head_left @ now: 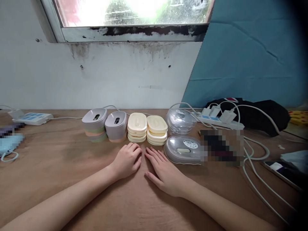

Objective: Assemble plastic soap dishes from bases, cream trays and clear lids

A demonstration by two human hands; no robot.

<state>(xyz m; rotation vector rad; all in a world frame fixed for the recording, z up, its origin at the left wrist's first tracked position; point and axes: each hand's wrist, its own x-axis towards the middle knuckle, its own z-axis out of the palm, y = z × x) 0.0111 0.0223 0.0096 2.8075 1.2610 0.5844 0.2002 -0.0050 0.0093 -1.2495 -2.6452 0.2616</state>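
Observation:
My left hand (pixel 128 160) rests on the brown table with its fingers curled in, and nothing shows in it. Beside it my right hand (pixel 166 175) lies flat, fingers stretched out, with no object in its grasp. Just beyond the hands stand two stacks of cream lids, a left stack (pixel 137 123) and a right stack (pixel 157 124). To their left are two stacks of grey-lilac containers, one (pixel 116 130) by the lids and one (pixel 95 117) farther out with green and orange layers below. Nearest my right hand is a clear-wrapped grey lid (pixel 184 150) with a round label.
Clear plastic covers (pixel 181 120) are stacked behind the wrapped lid. A power strip (pixel 216 120) with plugs and loose white cables (pixel 251 154) takes up the right side, near a phone (pixel 284 175). Another power strip (pixel 33 118) lies at left. A white wall (pixel 120 77) bounds the back.

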